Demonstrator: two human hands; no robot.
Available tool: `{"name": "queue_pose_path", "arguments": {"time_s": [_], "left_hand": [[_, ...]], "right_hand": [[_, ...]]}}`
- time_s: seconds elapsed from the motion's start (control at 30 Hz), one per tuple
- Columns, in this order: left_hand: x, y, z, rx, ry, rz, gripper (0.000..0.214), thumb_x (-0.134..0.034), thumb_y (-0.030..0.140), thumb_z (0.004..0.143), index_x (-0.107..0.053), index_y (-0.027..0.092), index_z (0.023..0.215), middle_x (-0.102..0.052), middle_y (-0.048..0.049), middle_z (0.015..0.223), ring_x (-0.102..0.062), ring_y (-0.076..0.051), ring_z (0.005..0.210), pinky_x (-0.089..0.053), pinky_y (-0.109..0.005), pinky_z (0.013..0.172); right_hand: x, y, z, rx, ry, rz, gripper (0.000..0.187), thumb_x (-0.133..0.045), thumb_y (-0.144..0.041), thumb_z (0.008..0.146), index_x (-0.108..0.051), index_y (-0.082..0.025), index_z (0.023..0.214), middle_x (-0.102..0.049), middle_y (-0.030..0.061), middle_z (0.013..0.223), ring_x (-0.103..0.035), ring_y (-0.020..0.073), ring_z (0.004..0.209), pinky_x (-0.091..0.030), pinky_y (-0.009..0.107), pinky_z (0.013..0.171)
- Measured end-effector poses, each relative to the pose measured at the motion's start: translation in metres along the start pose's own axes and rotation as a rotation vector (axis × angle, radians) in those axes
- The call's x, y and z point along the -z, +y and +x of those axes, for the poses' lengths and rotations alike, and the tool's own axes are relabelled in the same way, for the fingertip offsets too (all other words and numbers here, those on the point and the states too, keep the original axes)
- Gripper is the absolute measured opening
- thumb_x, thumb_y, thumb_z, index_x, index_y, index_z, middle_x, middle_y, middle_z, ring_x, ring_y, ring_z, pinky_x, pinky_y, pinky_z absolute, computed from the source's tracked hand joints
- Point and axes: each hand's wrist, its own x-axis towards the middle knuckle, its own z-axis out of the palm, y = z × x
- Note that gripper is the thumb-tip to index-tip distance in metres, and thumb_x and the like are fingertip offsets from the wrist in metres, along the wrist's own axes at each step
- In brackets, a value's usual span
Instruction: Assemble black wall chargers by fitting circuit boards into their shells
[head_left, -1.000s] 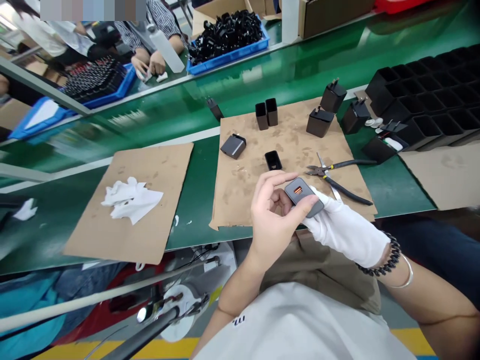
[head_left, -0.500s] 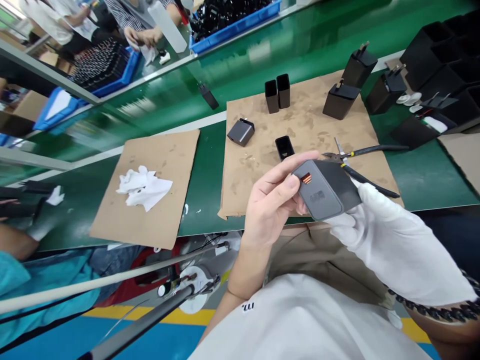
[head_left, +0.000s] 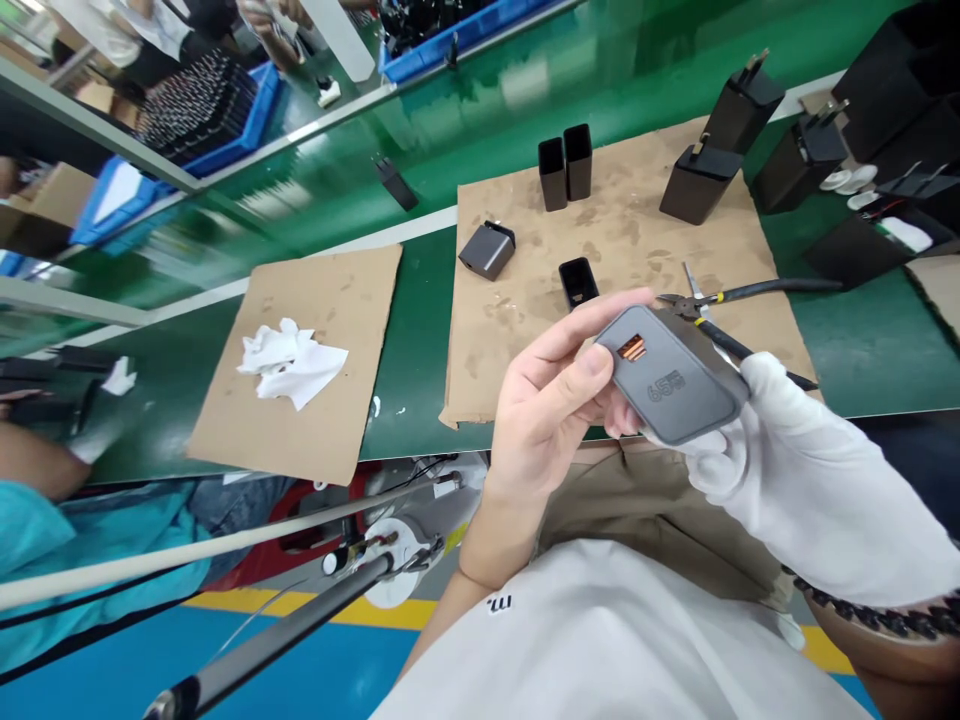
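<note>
Currently: one green worktop (head_left: 409, 370), running under everything laid out before me.

Cardboard sheets, two, flat on it: a right-hand sheet (head_left: 487, 345) straight ahead of me and a left-hand sheet (head_left: 352, 290) across a green gap. Neither shifted.

Right hand (head_left: 780, 460), one, white-gloved: thumb at the right end of the case, fingers bent beneath.

Left hand (head_left: 559, 400), one, bare: thumb on the face beside the slot, forefinger along the upper edge, other fingers curled below. Both hands thus pinch the same article; its underside is hidden.

Pliers (head_left: 686, 307), one pair, handles spread, lying on the right-hand sheet as a second ago; whether one handle touches my glove, I cannot tell.

Grey case (head_left: 667, 365), one, tilted, held up between my hands near the worktop's front edge. Changed: a second ago it showed small, lower in my grip; now it is nearer my eyes, its end face turned almost wholly towards me. In my judgement, that suits looking the face over.

Lettering (head_left: 666, 388), one patch, on that face: not to be made out a second ago, now showing "65"; the smaller characters remain unclear.

Slot (head_left: 632, 347), one, same face, with orange-coloured strips showing inside, beside my bare thumb.
</note>
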Motion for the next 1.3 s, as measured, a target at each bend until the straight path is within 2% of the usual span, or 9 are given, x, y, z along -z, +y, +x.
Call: {"name": "queue_pose_path", "arguments": {"time_s": [0.1,0.23,0.43,0.57,0.77,0.9,1.1,1.2,1.3], "left_hand": [[-0.002,0.004,-0.001,-0.004,0.001,-0.011,0.047,-0.076,0.06,0.087,-0.073,0.027,0.119,-0.072,0.003,0.074,-0.062,-0.008,0.045,-0.053,-0.019,0.042],[-0.004,0.007,-0.001,0.008,0.041,-0.006,0.048,-0.077,0.064,0.084,-0.073,0.027,0.115,-0.073,0.0046,0.075,-0.059,-0.005,0.041,-0.049,-0.018,0.037],[-0.006,0.006,0.0,0.045,0.056,-0.053,0.049,-0.08,0.065,0.081,-0.075,0.028,0.112,-0.064,0.0079,0.057,-0.057,-0.008,0.036,-0.047,-0.017,0.033],[-0.003,0.004,0.001,0.04,0.017,-0.077,0.043,-0.079,0.061,0.084,-0.076,0.03,0.112,-0.068,0.0059,0.064,-0.064,-0.01,0.045,-0.05,-0.019,0.039],[0.002,0.002,0.001,-0.04,0.095,0.03,0.042,-0.076,0.063,0.086,-0.078,0.028,0.11,-0.078,-0.0013,0.108,-0.079,-0.023,0.09,-0.062,-0.025,0.06],[0.004,-0.001,0.0,-0.061,0.09,0.008,0.038,-0.076,0.057,0.088,-0.079,0.028,0.112,-0.076,-0.0013,0.119,-0.078,-0.022,0.089,-0.061,-0.024,0.061],[0.003,-0.008,0.006,-0.078,0.097,-0.06,0.028,-0.071,0.046,0.095,-0.079,0.025,0.113,-0.075,-0.0024,0.116,-0.074,-0.015,0.082,-0.058,-0.021,0.062],[0.003,-0.027,0.006,-0.125,0.155,-0.033,0.026,-0.064,0.036,0.1,-0.074,0.027,0.122,-0.073,-0.0037,0.118,-0.069,-0.01,0.074,-0.057,-0.021,0.064],[0.006,-0.06,0.003,-0.226,0.187,0.201,0.023,-0.058,0.027,0.102,-0.072,0.025,0.121,-0.069,-0.006,0.118,-0.067,-0.009,0.074,-0.057,-0.022,0.071]], "right_hand": [[-0.002,-0.002,0.005,-0.076,-0.074,0.093,0.032,-0.065,-0.046,0.098,-0.082,-0.025,0.114,-0.082,0.0045,0.106,-0.08,0.019,0.101,-0.061,0.02,0.091],[-0.001,-0.002,0.008,-0.133,-0.205,0.182,0.021,-0.067,-0.035,0.098,-0.083,-0.03,0.111,-0.083,-0.0026,0.102,-0.08,0.0097,0.089,-0.058,0.007,0.078],[0.005,0.001,0.006,-0.181,-0.212,0.174,0.024,-0.063,-0.039,0.101,-0.081,-0.032,0.115,-0.082,-0.004,0.102,-0.076,0.0038,0.075,-0.056,0.001,0.068],[0.003,0.003,0.002,-0.116,-0.093,0.083,0.023,-0.065,-0.045,0.098,-0.083,-0.034,0.108,-0.081,-0.0028,0.097,-0.077,0.0093,0.076,-0.063,0.009,0.072],[0.001,0.004,-0.002,0.036,0.048,-0.122,0.021,-0.066,-0.041,0.097,-0.076,-0.04,0.115,-0.076,-0.003,0.087,-0.076,0.0154,0.076,-0.066,0.022,0.065],[-0.002,0.002,0.002,0.074,0.112,-0.176,0.015,-0.076,-0.046,0.089,-0.077,-0.038,0.102,-0.071,-0.0041,0.079,-0.071,0.013,0.068,-0.064,0.02,0.057],[-0.007,0.002,0.006,0.172,0.248,-0.244,0.028,-0.092,-0.051,0.068,-0.077,-0.034,0.086,-0.076,-0.0073,0.09,-0.073,0.0094,0.065,-0.066,0.018,0.059],[0.0,-0.012,0.025,0.365,0.35,-0.312,0.031,-0.095,-0.043,0.065,-0.074,-0.029,0.083,-0.076,-0.007,0.093,-0.077,0.014,0.073,-0.07,0.028,0.065],[0.012,-0.06,0.079,0.76,0.408,-0.564,0.028,-0.091,-0.028,0.072,-0.068,-0.022,0.088,-0.074,-0.0033,0.103,-0.076,0.0159,0.088,-0.07,0.031,0.071]]}}
